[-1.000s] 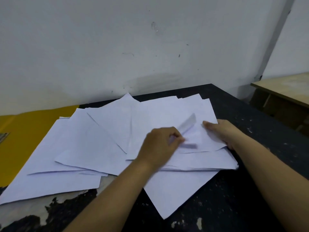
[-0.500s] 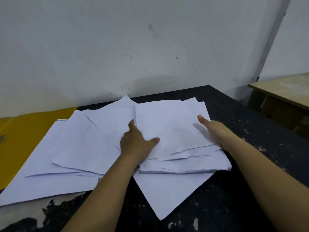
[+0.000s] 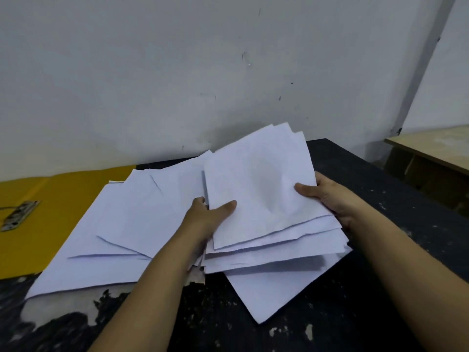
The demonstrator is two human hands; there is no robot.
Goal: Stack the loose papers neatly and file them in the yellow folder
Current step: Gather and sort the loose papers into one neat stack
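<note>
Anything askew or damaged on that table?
Yes. The bundle of papers held by the left hand and right hand is fanned, edges uneven. More loose sheets lie scattered, overlapping the yellow folder. The black tabletop has chipped, peeling patches.

Worn black table (image 3: 380, 288) carries scattered white papers (image 3: 121, 237) and an open yellow folder (image 3: 50, 219).

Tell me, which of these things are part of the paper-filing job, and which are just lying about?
Part of the job:
- bundle of papers, gripped by left hand and right hand
- loose sheets spread on the black table
- yellow folder, open, with metal clip

Just there:
- wooden bench
- white wall
</note>
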